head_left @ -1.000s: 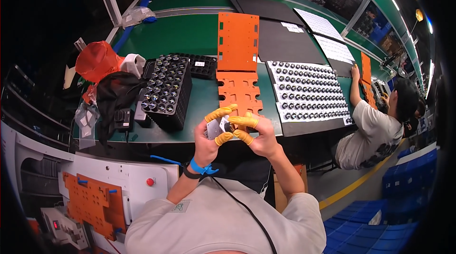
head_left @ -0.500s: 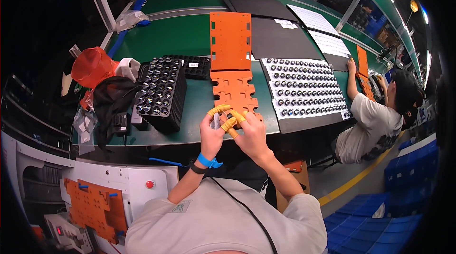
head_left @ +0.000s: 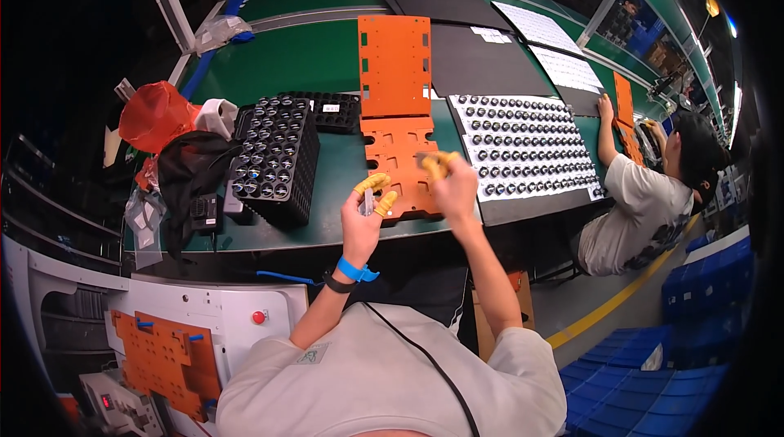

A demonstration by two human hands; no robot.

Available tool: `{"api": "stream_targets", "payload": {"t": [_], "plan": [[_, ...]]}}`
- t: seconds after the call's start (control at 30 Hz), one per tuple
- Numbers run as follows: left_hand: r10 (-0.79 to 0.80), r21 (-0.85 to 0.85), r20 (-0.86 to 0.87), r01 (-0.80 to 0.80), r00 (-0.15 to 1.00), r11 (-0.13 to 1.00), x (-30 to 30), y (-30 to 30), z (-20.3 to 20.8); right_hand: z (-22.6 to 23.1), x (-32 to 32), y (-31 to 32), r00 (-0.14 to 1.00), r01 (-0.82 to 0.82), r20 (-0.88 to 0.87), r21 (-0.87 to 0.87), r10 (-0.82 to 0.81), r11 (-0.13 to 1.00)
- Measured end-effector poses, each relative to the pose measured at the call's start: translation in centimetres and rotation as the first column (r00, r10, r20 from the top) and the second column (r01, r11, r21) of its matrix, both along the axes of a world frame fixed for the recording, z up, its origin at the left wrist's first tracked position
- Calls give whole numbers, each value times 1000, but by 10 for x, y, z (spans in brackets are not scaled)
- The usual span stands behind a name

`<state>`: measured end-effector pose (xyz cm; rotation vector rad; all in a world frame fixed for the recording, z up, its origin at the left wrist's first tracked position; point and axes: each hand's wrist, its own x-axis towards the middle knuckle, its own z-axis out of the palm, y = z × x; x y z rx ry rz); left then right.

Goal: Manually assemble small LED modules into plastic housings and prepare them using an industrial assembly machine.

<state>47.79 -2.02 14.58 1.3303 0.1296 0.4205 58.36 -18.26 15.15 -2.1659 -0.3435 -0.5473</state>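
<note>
My left hand [head_left: 362,212], with yellow finger covers and a blue wristband, is by the near-left edge of the orange fixture. A slim silvery strip [head_left: 368,202], its kind unclear, lies across the curled fingers. My right hand [head_left: 454,188], blurred by motion, hovers over the right side of the fixture, its covered fingertips pinched around a small dark piece [head_left: 421,159]. The orange fixture [head_left: 400,161] has a notched, pocketed lower plate. Its flat orange lid [head_left: 395,61] lies opened away from me.
Left of the fixture stand a tall stack of black trays [head_left: 273,147] with round parts and a low black tray [head_left: 335,113]. To the right, a white sheet [head_left: 523,143] carries rows of small black parts. A co-worker [head_left: 645,192] sits at the right beside another orange fixture.
My hands have separated. The right one has moved up and right over the fixture with a small dark piece, while the left stays near the front edge with the silvery strip.
</note>
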Motion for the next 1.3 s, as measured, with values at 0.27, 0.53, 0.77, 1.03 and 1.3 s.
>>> {"api": "stream_targets", "payload": {"t": [0.27, 0.53, 0.77, 1.03, 1.3], "plan": [[-103, -105, -6, 102, 995, 989, -5, 1, 1, -30, 137, -49, 878, -113, -475, -86, 59, 990], [-95, -138, -55, 86, 994, 987, -8, 12, -1, -19, 170, -26, 561, -324, -813, -38, 159, 945], [-282, -392, -24, 251, 959, 885, -3, 15, -9, -24, 193, -41, 518, -315, -855, -167, 22, 934], [-432, -787, 145, 368, 890, 494, -11, 35, -15, 32, 136, 34, 995, -24, -85, -732, -56, 681], [-426, -868, 243, 391, 872, 305, -28, 58, -22, 108, 72, 187, 850, -522, -62, -234, 523, 820]]}}
